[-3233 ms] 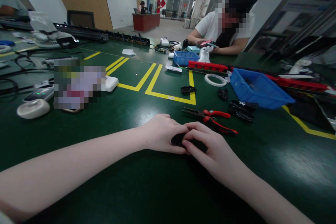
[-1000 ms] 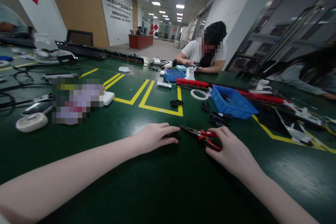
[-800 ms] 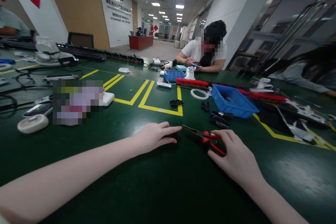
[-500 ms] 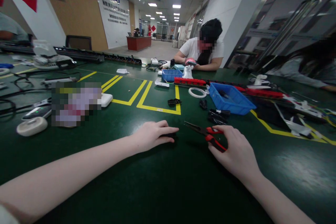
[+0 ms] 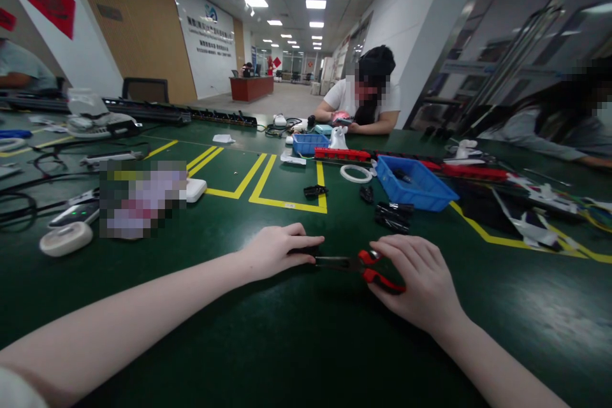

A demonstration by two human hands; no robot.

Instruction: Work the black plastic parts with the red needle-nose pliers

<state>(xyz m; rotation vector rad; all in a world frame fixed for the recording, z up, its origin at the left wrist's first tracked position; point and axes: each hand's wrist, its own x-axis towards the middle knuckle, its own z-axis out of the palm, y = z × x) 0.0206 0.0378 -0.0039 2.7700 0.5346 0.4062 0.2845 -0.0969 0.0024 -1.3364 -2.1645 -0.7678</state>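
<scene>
Near the middle of the green table [image 5: 268, 344], my left hand [image 5: 275, 251] is closed round a small black part [image 5: 308, 251] that its fingers partly hide. My right hand [image 5: 418, 277] grips the red handles of long-nose pliers [image 5: 366, 266]. The pliers' jaws point left and reach the fingertips of my left hand, beside the black part. Whether the jaws touch the part is too small to tell. Several black pieces [image 5: 393, 217] lie beyond my right hand, next to a blue bin [image 5: 415, 188].
A white ring [image 5: 356, 173] and a smaller blue bin [image 5: 310, 143] lie farther back, near red strips [image 5: 342, 154]. At the left are a white box [image 5: 195, 190], a beige rounded object [image 5: 65, 240] and cables. A person [image 5: 363, 95] leans on the far side.
The pliers have moved left and down with my right hand, bringing their tips to my left hand. My left hand has stayed nearly still. The camera view has shifted slightly.
</scene>
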